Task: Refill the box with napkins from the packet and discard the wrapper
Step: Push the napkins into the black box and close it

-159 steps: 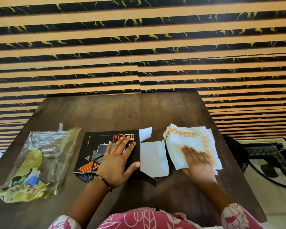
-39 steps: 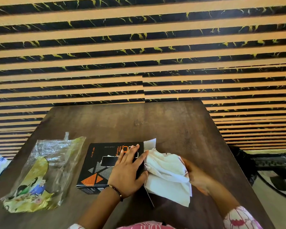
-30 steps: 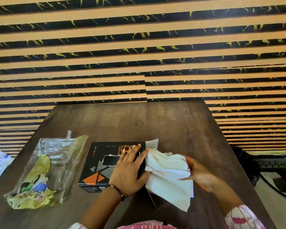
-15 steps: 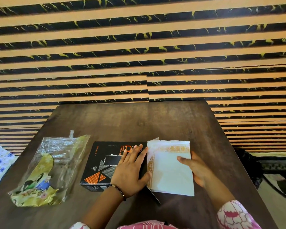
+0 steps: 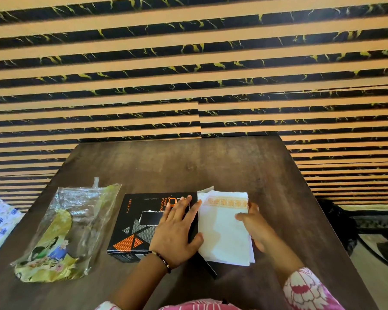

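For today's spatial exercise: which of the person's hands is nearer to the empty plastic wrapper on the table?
Left. The left hand rests flat on the black box, which lies beside the wrapper. The right hand holds the napkins on the far side of the box.

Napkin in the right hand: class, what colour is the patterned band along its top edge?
Orange, on a white napkin; seen in the head view.

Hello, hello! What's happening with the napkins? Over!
Left hand flat on box. Right hand holds napkins at box's open end. Empty wrapper on table, nothing blocking.
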